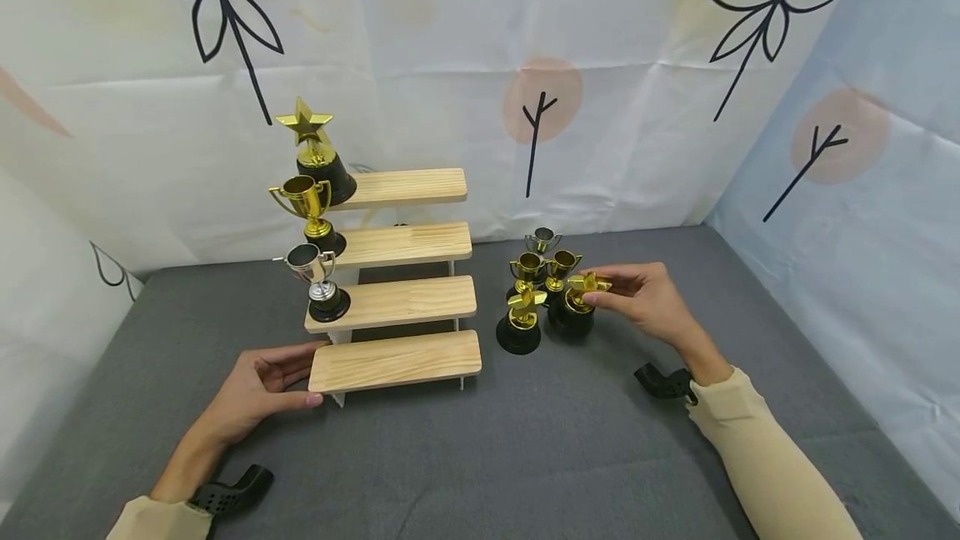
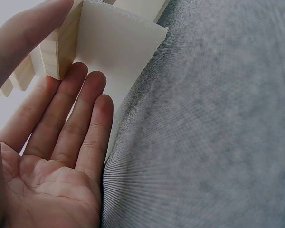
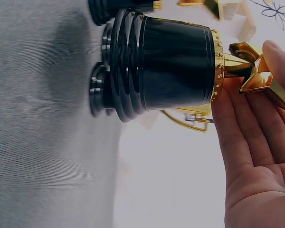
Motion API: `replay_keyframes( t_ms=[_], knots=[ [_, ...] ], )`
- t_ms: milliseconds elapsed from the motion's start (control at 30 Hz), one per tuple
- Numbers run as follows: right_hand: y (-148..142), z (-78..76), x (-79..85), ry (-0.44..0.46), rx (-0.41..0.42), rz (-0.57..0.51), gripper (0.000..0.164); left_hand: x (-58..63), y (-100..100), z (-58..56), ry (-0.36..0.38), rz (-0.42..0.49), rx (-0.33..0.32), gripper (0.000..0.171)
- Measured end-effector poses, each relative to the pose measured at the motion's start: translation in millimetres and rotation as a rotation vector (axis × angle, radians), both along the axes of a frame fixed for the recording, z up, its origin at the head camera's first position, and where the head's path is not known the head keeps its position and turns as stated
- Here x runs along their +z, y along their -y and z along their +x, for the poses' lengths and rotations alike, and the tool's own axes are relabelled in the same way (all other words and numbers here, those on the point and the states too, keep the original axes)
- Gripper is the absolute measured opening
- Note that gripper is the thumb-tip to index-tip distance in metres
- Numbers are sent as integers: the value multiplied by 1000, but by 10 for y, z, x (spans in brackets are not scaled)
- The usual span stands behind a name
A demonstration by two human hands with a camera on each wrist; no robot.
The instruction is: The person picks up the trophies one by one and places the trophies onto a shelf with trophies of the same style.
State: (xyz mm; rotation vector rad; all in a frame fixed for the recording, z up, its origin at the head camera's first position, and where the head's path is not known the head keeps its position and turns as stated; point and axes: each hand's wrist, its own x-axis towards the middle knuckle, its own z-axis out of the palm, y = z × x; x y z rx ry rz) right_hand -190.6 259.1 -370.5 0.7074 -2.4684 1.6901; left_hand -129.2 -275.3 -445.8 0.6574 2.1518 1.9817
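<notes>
To the right of the pale wooden stepped shelf [image 1: 397, 361], the right grip [image 1: 637, 300] is pinching the top of a gold star trophy with black base [image 1: 572, 321]. It is looking light, stiff, slippery; the base is perhaps offering surer hold. The wide left grip [image 1: 258, 394] is touching the shelf's end. Small black-based trophies [image 1: 519, 337] are crowding closely; the grey cloth counter [image 1: 525, 457] is giving room in front.

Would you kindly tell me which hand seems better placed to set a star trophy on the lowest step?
Probably the right hand: its thumb and fingers pinch a gold star trophy. The left hand holds no trophy and touches the end of the lowest step.
</notes>
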Motion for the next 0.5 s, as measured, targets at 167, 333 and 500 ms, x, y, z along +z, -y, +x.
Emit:
replay_keyframes(
  t_ms=[167,333,500],
  knots=[
    [-13,42,92,-45,-3,-1,32,3,-3,4,2,-9,8,66],
    [0,97,165,-89,-6,1,33,6,1,4,8,-14,11,66],
    [15,138,232,-124,-5,-3,34,5,-1,6,6,-10,10,66]
  ],
)
